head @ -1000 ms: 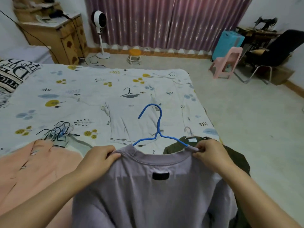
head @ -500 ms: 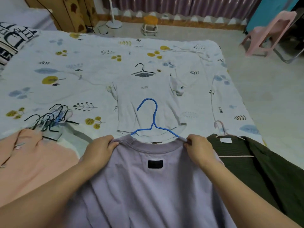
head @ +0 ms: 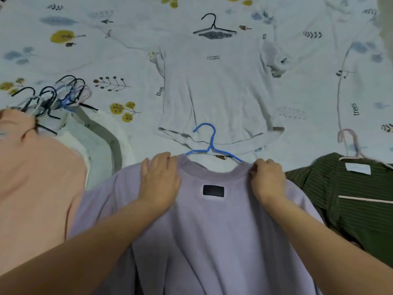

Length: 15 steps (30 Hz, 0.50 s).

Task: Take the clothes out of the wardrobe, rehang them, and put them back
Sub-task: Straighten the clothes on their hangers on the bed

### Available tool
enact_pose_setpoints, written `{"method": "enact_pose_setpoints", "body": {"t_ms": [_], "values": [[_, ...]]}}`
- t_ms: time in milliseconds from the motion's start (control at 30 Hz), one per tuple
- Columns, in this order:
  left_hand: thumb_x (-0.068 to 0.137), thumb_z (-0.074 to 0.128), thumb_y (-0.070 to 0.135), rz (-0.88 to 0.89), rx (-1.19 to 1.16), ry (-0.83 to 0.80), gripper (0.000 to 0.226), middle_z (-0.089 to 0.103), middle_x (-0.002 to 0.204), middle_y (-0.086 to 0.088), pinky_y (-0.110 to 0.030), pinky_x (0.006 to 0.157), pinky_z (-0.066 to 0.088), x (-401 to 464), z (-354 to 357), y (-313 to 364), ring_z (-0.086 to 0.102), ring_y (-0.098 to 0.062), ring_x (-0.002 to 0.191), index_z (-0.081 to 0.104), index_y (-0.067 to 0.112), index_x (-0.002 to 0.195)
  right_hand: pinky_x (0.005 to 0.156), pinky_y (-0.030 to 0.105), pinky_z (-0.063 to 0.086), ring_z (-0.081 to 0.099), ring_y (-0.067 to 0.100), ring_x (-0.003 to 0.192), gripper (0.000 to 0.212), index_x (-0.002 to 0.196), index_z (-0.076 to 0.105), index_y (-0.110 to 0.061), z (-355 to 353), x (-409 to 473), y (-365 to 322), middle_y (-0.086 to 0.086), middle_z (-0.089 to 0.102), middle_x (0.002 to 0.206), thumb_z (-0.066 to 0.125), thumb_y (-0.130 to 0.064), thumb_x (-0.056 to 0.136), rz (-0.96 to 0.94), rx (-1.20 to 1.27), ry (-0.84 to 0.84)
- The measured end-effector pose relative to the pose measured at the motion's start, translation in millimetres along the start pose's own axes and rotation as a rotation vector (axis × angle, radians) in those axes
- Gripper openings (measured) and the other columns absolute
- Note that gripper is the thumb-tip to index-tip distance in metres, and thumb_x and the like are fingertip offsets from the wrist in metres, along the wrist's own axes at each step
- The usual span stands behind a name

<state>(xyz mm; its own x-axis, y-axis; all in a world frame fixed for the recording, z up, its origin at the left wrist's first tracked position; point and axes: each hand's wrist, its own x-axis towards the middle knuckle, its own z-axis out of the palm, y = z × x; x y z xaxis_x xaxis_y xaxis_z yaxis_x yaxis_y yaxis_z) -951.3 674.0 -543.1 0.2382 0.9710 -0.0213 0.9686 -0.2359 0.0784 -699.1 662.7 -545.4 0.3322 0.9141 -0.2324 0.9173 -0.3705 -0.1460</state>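
Observation:
A lilac T-shirt [head: 212, 231] with a black neck label lies on the bed in front of me, on a blue hanger [head: 209, 143] whose hook sticks out of the collar. My left hand [head: 160, 179] rests flat on the shirt's left shoulder, fingers straight. My right hand [head: 268, 177] pinches the collar at the right shoulder. Beyond it, a white T-shirt [head: 214, 92] on a black hanger [head: 213, 26] lies spread on the floral bedsheet [head: 63, 50].
A pile of loose hangers [head: 53, 99] lies at the left beside a peach garment [head: 36, 177] and a white-grey one [head: 93, 133]. A dark green striped shirt [head: 350, 199] on a pink hanger [head: 350, 143] lies at the right.
The lilac shirt has come down from held up onto the bed. My left hand has let go of the collar and flattened on the shoulder. The view has tilted down.

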Motion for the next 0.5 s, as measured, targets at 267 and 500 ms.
{"method": "enact_pose_setpoints", "body": {"t_ms": [267,500], "values": [[0.099,0.03,0.033,-0.077,-0.076,-0.338,0.055,0.005,0.158,0.0,-0.047,0.114,0.014,-14.2,10.5,8.9,0.009,-0.016,0.145,0.012,0.021,0.149,0.062,0.039,0.05,0.061,0.036,0.071,0.013,0.079,0.066,-0.007,24.4,-44.7,-23.6,0.015,0.062,0.081,0.071,-0.016,0.071,-0.37,-0.025,0.103],[0.096,0.037,0.031,-0.041,-0.043,-0.619,0.039,0.041,0.141,-0.01,-0.038,0.103,0.033,-10.7,-35.9,2.2,0.04,-0.026,0.128,0.047,0.014,0.13,0.097,0.036,0.037,0.046,0.029,0.119,0.033,0.122,0.052,-0.016,-9.6,-49.3,-32.9,0.008,0.05,0.128,0.032,-0.028,0.099,-0.34,-0.172,-0.349]]}}
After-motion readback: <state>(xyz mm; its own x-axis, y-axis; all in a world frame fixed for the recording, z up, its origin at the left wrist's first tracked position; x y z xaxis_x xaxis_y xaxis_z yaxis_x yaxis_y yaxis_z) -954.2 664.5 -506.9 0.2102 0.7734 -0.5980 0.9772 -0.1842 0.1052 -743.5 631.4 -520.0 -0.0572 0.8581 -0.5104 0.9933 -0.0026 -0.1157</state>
